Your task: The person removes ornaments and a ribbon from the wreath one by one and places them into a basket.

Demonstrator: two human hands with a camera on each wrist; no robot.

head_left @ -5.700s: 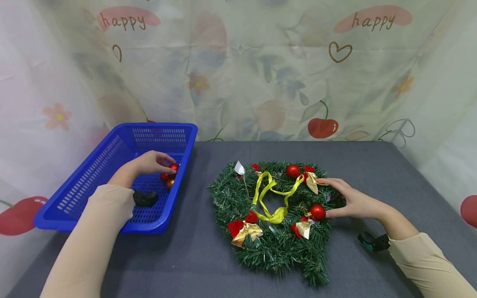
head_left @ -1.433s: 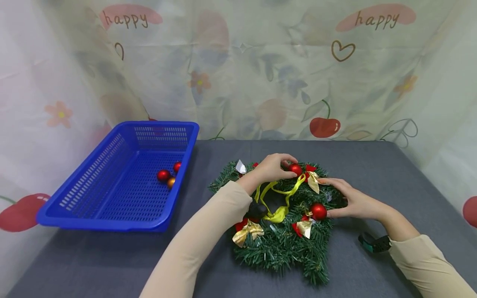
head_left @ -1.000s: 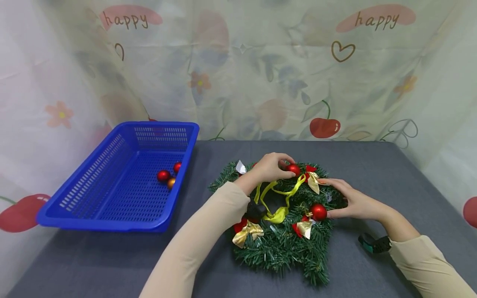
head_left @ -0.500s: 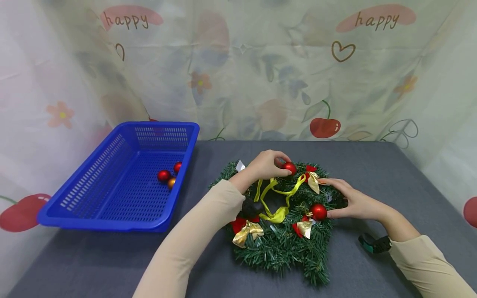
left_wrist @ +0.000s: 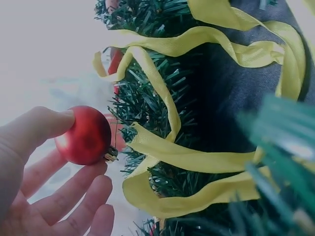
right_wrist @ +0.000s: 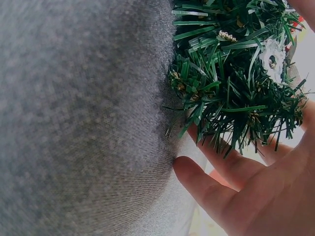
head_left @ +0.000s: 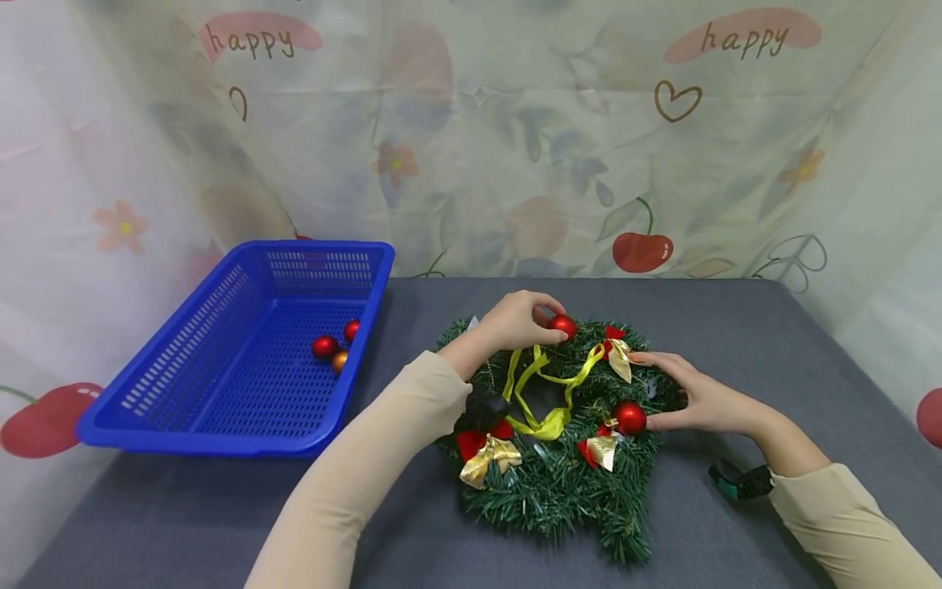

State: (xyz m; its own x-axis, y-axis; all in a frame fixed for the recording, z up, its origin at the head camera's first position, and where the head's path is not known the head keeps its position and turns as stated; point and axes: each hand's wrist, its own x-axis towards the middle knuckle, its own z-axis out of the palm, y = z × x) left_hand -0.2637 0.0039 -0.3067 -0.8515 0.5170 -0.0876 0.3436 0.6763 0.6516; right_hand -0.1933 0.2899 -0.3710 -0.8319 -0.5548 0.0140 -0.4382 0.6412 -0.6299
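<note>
My left hand [head_left: 518, 319] pinches a shiny red Christmas ball [head_left: 563, 327] between thumb and fingers, over the far side of a green tinsel wreath [head_left: 552, 491]. In the left wrist view the ball [left_wrist: 84, 135] shows its small gold cap, turned toward the greenery. My right hand [head_left: 706, 399] holds the wreath's right edge, thumb beside a second red ball [head_left: 630, 418], a finger near a gold and red bow [head_left: 619, 358]. From the right wrist, the fingers [right_wrist: 236, 169] lie under the wreath's edge. Yellow ribbon [head_left: 548, 425] loops across the wreath's middle.
A blue plastic basket [head_left: 103, 433] stands at the left with two red balls [head_left: 325, 348] and a gold ball [head_left: 339, 361] inside. More bows [head_left: 489, 458] sit on the wreath. Grey cloth [head_left: 441, 540] covers the table, and a printed curtain [head_left: 478, 188] hangs behind.
The left hand has come from the basket to the wreath with a red ball, then shifted slightly left and away along its far side. The right hand has stayed in place.
</note>
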